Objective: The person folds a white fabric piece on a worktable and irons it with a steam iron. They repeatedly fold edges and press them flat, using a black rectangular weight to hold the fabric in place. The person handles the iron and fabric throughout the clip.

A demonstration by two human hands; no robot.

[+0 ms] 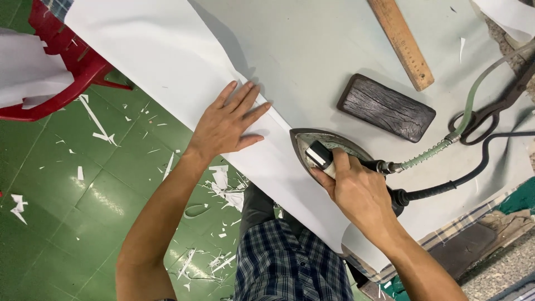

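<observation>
My left hand (227,121) lies flat with fingers spread on a long folded strip of white fabric (167,67) at the table's edge. My right hand (356,192) grips the handle of a steam iron (311,142), whose pointed metal soleplate rests on the white fabric just right of my left hand. A pale green hose (440,147) and a black cord (446,187) run from the iron's back end toward the right.
A dark grey ridged iron rest (385,107) lies beyond the iron. A wooden ruler (402,42) and black scissors (490,114) sit farther back. A red plastic chair (67,61) stands on the green tiled floor (67,189), littered with white scraps.
</observation>
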